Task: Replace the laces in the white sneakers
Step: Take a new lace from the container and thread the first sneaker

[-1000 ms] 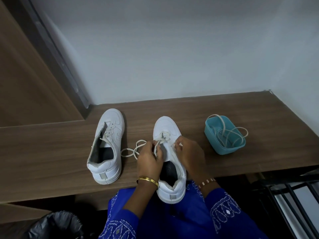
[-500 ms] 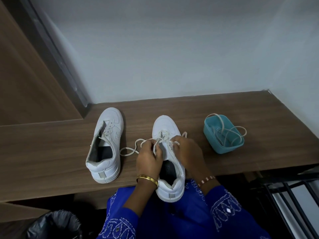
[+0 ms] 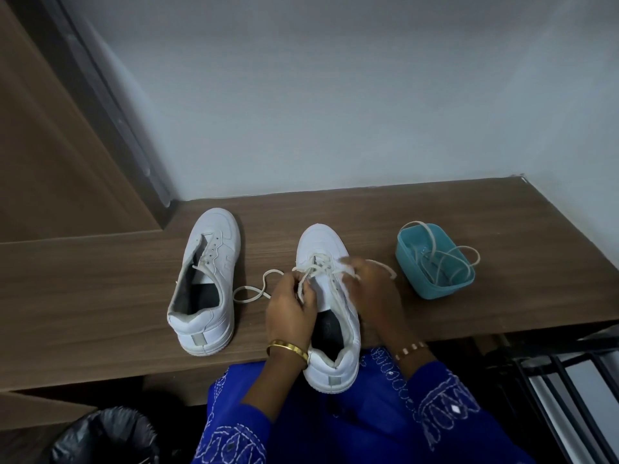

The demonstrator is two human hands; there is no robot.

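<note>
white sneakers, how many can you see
2. One sneaker lies unlaced on the wooden shelf, left. The other sneaker sits at the shelf's front edge, between both hands, partly laced.

No readable text, label, brand or number is showing anywhere; a faint mark on the insole point(image 3: 330, 329) of the nearer white sneaker point(image 3: 330, 316) is too blurred to read.

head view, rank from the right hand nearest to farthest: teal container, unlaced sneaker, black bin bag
Measured from the right hand:
1. teal container, just to its right on the shelf, a lace lying in it.
2. unlaced sneaker, to its left, beyond the sneaker being laced.
3. black bin bag, low at the bottom left, below the shelf.
</note>
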